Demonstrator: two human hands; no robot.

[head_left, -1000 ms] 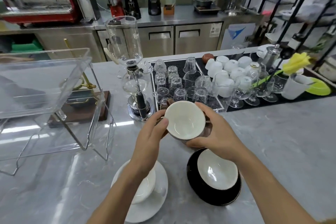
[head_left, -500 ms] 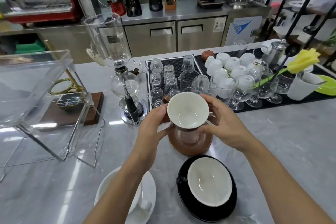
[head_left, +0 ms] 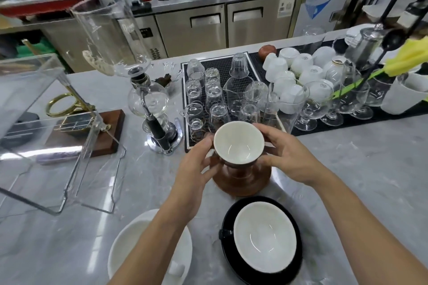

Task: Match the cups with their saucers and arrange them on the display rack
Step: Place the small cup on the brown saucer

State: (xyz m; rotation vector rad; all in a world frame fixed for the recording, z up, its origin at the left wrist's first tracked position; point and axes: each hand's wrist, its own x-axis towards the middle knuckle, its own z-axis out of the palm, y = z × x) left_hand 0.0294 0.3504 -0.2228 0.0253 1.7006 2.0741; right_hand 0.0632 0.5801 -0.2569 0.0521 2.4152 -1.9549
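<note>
From the head camera, the left hand (head_left: 196,164) at nine o'clock and the right hand (head_left: 287,157) at three grasp the brown cup (head_left: 238,146), upright over its brown saucer (head_left: 242,180) (contact unclear); the clear display rack (head_left: 46,122) lies at nine o'clock, nearer the left hand.
</note>
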